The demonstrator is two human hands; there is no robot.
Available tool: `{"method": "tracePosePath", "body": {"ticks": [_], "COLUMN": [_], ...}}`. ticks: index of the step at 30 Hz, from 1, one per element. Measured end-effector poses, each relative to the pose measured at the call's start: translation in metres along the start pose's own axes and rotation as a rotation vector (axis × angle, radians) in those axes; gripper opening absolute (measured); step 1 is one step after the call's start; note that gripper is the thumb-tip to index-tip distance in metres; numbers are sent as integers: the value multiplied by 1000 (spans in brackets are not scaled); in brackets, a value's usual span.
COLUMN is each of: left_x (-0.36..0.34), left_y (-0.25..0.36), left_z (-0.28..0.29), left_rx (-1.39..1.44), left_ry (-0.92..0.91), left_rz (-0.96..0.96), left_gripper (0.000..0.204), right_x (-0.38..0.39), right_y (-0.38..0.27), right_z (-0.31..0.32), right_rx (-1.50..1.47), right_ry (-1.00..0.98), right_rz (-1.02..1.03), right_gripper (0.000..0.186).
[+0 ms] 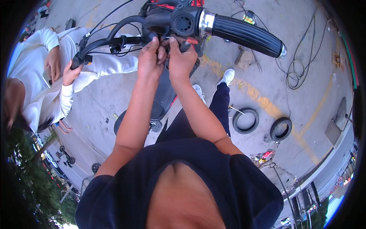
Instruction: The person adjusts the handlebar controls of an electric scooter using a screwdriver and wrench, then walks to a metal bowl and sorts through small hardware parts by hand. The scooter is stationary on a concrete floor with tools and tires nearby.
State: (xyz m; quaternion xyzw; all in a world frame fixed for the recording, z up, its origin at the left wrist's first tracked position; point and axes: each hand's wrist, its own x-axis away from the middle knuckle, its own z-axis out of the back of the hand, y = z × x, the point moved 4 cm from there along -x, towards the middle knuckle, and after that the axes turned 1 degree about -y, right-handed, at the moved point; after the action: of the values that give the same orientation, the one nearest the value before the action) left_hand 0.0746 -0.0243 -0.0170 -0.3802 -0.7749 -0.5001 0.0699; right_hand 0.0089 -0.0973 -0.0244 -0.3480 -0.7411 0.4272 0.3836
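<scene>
Both my hands are close together just below the black handlebar of an electric scooter or bike. My left hand is closed, thumb up, at the black stem area; what its fingertips pinch is too small to make out. My right hand is closed beside it, around a tool with a red and dark handle that shows past the fingers; its working end is hidden. A ribbed black grip with a silver collar reaches to the right. Under my forearms lies the scooter's dark deck or seat.
At left, a person in white holds the left bar end with one hand and a phone in the other. Two tyres lie on the ground at right. A coiled hose and a stone lie beyond.
</scene>
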Motion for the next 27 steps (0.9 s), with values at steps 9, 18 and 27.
{"method": "tracePosePath", "body": {"ticks": [9,18,27], "left_x": [4,2,-5], "left_y": [2,1,0], "left_z": [-6,-6,0], "left_rx": [-169,-116,-225], "left_ry": [83,85,49], "left_rz": [-56,-39,-40], "left_gripper": [32,31,37], "right_x": [-4,7,15], "right_y": [7,-2,10], "right_z": [0,5,9], "right_rx": [153,-95,-158], "right_ry": [24,80,-27], "right_rz": [224,9,-94], "right_gripper": [5,7,12]}}
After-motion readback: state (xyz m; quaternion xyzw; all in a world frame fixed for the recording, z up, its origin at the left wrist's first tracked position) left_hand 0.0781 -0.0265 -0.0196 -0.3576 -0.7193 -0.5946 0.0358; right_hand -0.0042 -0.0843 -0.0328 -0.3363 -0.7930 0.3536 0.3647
